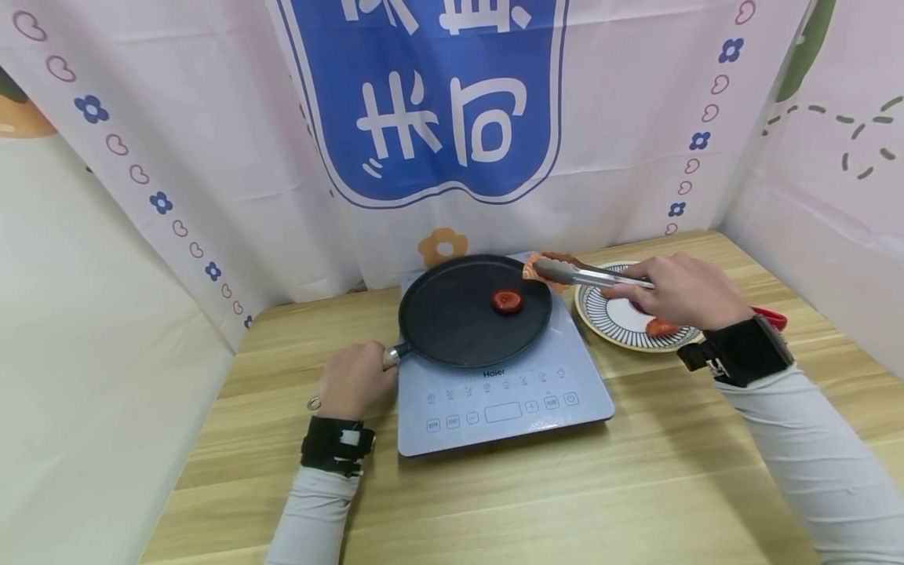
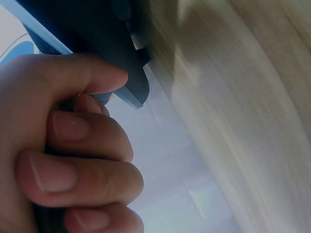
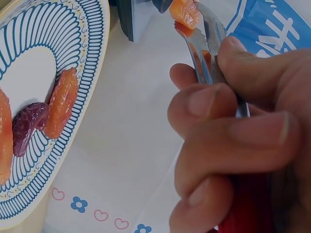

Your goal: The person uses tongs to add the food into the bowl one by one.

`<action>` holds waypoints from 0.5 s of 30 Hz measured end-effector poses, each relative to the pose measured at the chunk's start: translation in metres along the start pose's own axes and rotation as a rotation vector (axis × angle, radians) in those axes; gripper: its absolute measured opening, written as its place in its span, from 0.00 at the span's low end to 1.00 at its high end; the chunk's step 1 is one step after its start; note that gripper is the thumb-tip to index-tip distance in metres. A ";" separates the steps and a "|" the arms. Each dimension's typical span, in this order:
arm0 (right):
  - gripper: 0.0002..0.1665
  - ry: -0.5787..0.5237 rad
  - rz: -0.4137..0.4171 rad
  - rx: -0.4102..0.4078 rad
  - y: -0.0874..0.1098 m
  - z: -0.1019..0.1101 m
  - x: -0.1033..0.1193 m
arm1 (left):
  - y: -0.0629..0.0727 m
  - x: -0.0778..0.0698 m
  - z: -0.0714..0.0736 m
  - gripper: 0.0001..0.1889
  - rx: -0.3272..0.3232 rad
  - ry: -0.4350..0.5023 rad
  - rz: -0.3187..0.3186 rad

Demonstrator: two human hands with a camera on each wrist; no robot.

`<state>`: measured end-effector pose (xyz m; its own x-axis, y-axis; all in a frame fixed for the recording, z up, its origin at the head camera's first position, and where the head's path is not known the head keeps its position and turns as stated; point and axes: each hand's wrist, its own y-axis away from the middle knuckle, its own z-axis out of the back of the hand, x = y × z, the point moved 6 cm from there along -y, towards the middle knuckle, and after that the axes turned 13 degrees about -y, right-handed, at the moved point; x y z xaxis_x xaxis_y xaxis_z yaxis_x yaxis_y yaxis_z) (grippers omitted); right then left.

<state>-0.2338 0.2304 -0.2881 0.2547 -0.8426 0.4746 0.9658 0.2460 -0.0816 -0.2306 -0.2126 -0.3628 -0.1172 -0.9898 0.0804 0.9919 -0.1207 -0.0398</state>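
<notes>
My left hand [image 1: 356, 380] grips the handle [image 1: 393, 355] of a flat black frying pan [image 1: 452, 314], its fingers curled round it in the left wrist view. A glossy red round piece of food [image 1: 507, 301] lies in the pan, right of the middle. My right hand [image 1: 685, 290] holds metal tongs [image 1: 589, 275] with a red handle [image 3: 245, 204]. Between the tong tips is an orange piece of food with pale lines [image 3: 185, 13], which overlaps the pan's right rim in the head view.
The pan sits on a pale induction cooker [image 1: 459, 435] with a touch panel. To its right, a blue-patterned plate [image 1: 596, 318] bears orange-red pieces [image 3: 62, 103] and a purple piece [image 3: 29, 125]. A printed cloth [image 1: 233, 157] hangs behind the wooden table [image 1: 508, 502].
</notes>
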 end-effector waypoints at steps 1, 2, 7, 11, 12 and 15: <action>0.25 0.003 0.000 -0.001 0.000 0.000 0.001 | 0.000 0.000 0.000 0.19 0.000 0.000 0.000; 0.24 0.004 0.001 -0.002 -0.001 -0.001 0.001 | 0.000 0.000 0.000 0.19 0.000 0.000 0.000; 0.24 0.002 0.010 0.006 -0.003 -0.003 0.005 | 0.000 0.000 0.000 0.20 0.001 0.001 -0.003; 0.22 0.001 0.010 0.010 -0.006 -0.004 0.006 | 0.000 0.000 0.000 0.19 0.000 0.000 -0.002; 0.21 0.000 0.010 0.010 -0.007 -0.004 0.006 | 0.000 0.000 0.000 0.19 0.001 -0.001 -0.001; 0.19 0.000 0.017 0.008 -0.009 -0.005 0.008 | 0.000 0.000 0.000 0.19 0.005 -0.004 0.001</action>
<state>-0.2402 0.2193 -0.2881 0.2707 -0.8385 0.4729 0.9610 0.2638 -0.0823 -0.2303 -0.2123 -0.3631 -0.1161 -0.9896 0.0847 0.9922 -0.1194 -0.0346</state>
